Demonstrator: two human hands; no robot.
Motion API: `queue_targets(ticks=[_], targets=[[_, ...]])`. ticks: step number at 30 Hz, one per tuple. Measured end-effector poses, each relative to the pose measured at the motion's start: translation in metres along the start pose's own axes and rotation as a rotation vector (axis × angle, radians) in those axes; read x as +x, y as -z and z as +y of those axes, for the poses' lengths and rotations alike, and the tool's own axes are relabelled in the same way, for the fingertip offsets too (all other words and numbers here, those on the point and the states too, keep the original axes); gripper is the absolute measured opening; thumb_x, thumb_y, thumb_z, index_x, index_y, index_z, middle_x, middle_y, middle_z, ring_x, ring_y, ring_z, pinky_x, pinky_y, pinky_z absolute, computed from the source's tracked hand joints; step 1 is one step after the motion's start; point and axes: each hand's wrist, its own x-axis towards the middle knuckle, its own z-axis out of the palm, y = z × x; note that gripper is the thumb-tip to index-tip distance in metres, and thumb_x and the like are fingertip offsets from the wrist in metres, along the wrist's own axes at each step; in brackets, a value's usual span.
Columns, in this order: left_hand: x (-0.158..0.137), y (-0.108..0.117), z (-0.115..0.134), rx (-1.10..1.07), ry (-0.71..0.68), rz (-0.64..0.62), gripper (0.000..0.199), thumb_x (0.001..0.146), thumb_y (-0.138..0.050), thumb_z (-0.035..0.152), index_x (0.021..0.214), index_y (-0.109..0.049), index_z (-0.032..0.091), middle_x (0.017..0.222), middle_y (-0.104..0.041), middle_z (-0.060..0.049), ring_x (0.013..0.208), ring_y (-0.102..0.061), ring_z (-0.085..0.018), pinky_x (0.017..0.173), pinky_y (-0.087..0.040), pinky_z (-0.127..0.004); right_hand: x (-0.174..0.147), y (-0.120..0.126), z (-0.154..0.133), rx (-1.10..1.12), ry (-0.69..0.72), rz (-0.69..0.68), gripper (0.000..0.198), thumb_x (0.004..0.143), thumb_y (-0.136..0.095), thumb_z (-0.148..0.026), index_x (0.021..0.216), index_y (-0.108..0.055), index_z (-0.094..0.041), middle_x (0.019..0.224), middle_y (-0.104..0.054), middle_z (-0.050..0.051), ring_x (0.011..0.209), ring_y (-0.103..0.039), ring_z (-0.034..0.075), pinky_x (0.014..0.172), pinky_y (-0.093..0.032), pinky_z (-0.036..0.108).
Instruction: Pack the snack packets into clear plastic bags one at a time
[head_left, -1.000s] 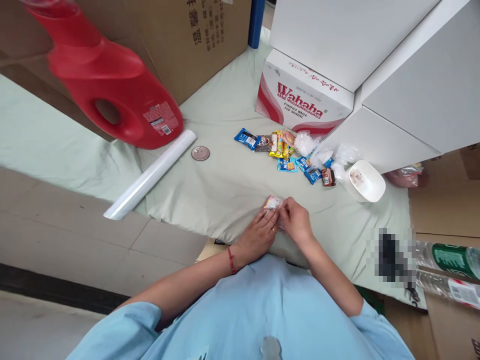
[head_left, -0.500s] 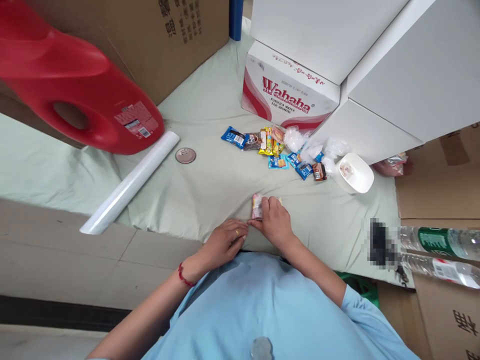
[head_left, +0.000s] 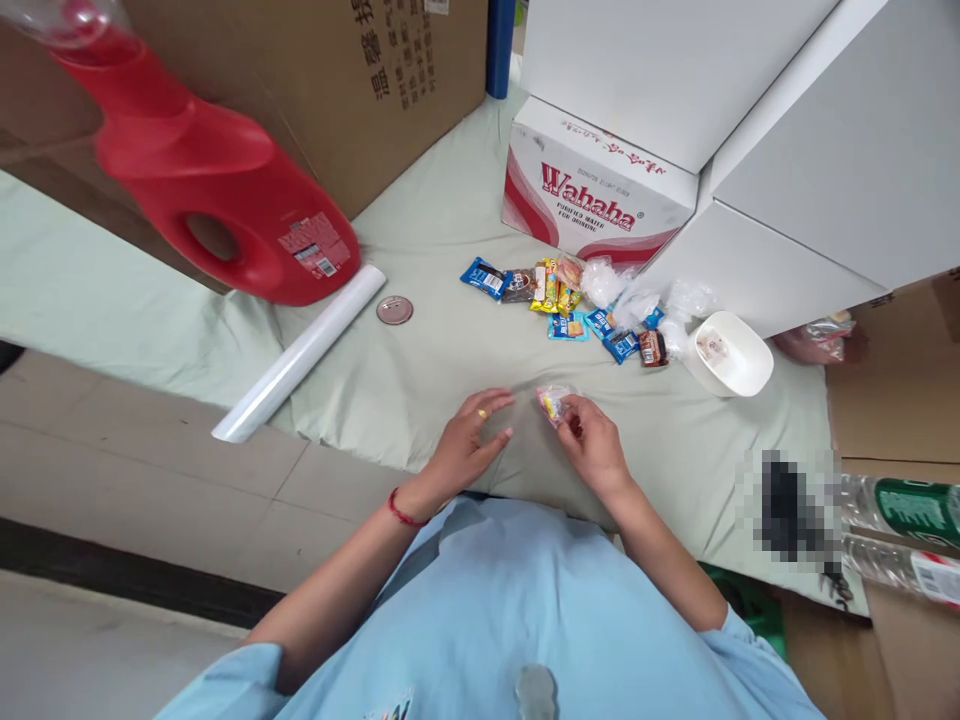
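Note:
Between the thumb and fingers of my right hand (head_left: 595, 450) is a small clear-and-pink snack packet (head_left: 551, 400), held just above the green cloth. My left hand (head_left: 471, 440) is apart from it on the left, fingers stretched out and thumb separate, with nothing in it. Beyond both hands lies a row of wrapped snacks: a dark blue packet (head_left: 484, 278), a brown packet (head_left: 517, 286), yellow packets (head_left: 553, 288) and a light blue packet (head_left: 567, 326). Crumpled clear plastic wrappers (head_left: 636, 302) lie beside a white plastic bowl (head_left: 750, 368) farther right.
A red detergent bottle (head_left: 262, 190), a white roll (head_left: 300, 355) and a round badge (head_left: 394, 310) are at left on the cloth-covered table (head_left: 435, 370). A Wahaha carton (head_left: 600, 200) stands at the back. Plastic bottles (head_left: 919, 510) lie at right.
My right hand has lifted the packet and turned it, its fingers now pinching the right side. My left hand has come away from the packet and opened. The camera view has shifted slightly.

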Motion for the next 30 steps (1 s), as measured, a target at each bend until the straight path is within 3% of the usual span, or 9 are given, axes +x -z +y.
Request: queue_targets(ticks=[4,7,9,11,15,19,23,28,30], targets=[[0.027,-0.017,0.008,-0.099,-0.051,-0.163,0.082,0.092,-0.071,0.051,0.161,-0.041,0.020,0.168,-0.041,-0.018,0.157,-0.038,-0.030,0.129,-0.035,-0.050,-0.006,0.017,-0.003,0.539,-0.223,-0.122,0.034,0.082,-0.068,-0.036,0.112,-0.068,-0.020,0.081,-0.065,0.000,0.071,-0.062,0.018,0.065,-0.056,0.031],[0.041,-0.027,0.018,-0.390,0.059,-0.439,0.072,0.085,-0.078,0.057,0.144,-0.059,0.018,0.145,-0.065,-0.016,0.134,-0.062,-0.031,0.112,-0.052,-0.046,-0.015,0.027,-0.003,0.835,-0.343,-0.255,0.038,0.077,-0.075,-0.042,0.108,-0.071,-0.021,0.080,-0.066,-0.001,0.064,-0.058,0.015,0.054,-0.050,0.026],[0.044,-0.035,0.024,-0.587,0.183,-0.554,0.060,0.082,-0.080,0.057,0.124,-0.069,0.016,0.119,-0.076,-0.012,0.107,-0.072,-0.027,0.095,-0.059,-0.040,-0.021,0.031,0.002,0.886,-0.349,-0.214,0.039,0.079,-0.076,-0.047,0.109,-0.073,-0.022,0.081,-0.066,-0.001,0.063,-0.056,0.013,0.053,-0.048,0.024],[0.044,-0.044,0.029,-0.674,0.272,-0.546,0.056,0.080,-0.082,0.057,0.114,-0.069,0.014,0.106,-0.077,-0.008,0.094,-0.072,-0.022,0.087,-0.059,-0.036,-0.027,0.031,0.008,0.841,-0.287,-0.138,0.039,0.085,-0.072,-0.052,0.111,-0.075,-0.022,0.089,-0.068,0.001,0.072,-0.060,0.015,0.060,-0.052,0.025],[0.036,-0.060,0.036,-0.608,0.323,-0.504,0.050,0.084,-0.079,0.053,0.114,-0.067,0.015,0.107,-0.076,-0.009,0.092,-0.070,-0.021,0.084,-0.059,-0.035,-0.040,0.022,0.019,0.743,-0.184,-0.069,0.045,0.084,-0.079,-0.055,0.117,-0.075,-0.024,0.113,-0.072,0.005,0.102,-0.068,0.020,0.090,-0.058,0.033],[0.027,-0.061,0.034,-0.394,0.147,-0.489,0.042,0.094,-0.067,0.052,0.119,-0.067,0.018,0.118,-0.074,-0.011,0.108,-0.070,-0.026,0.095,-0.059,-0.042,-0.043,0.027,0.030,0.778,-0.241,-0.124,0.044,0.081,-0.083,-0.053,0.113,-0.076,-0.024,0.107,-0.078,0.004,0.097,-0.072,0.021,0.094,-0.058,0.037],[0.013,-0.039,0.011,0.041,-0.004,-0.260,0.048,0.099,-0.059,0.050,0.139,-0.060,0.023,0.139,-0.066,-0.012,0.127,-0.065,-0.029,0.107,-0.055,-0.047,-0.026,0.094,0.063,0.723,-0.314,0.108,0.045,0.079,-0.085,-0.047,0.115,-0.076,-0.022,0.103,-0.080,0.004,0.094,-0.073,0.021,0.095,-0.058,0.039],[-0.012,-0.012,-0.034,0.369,-0.053,0.037,0.033,0.102,-0.053,0.042,0.124,-0.064,0.022,0.125,-0.071,-0.011,0.121,-0.067,-0.030,0.104,-0.056,-0.049,0.031,0.233,0.142,0.379,-0.404,0.636,0.030,0.078,-0.080,-0.028,0.104,-0.070,-0.016,0.097,-0.075,0.006,0.085,-0.069,0.018,0.082,-0.058,0.032],[-0.019,-0.012,-0.043,0.419,-0.145,0.057,0.027,0.101,-0.051,0.034,0.120,-0.066,0.022,0.122,-0.073,-0.012,0.122,-0.067,-0.031,0.105,-0.056,-0.050,0.060,0.273,0.169,0.195,-0.555,0.698,0.033,0.080,-0.075,-0.019,0.112,-0.066,-0.015,0.095,-0.073,0.006,0.078,-0.066,0.016,0.072,-0.056,0.028]])
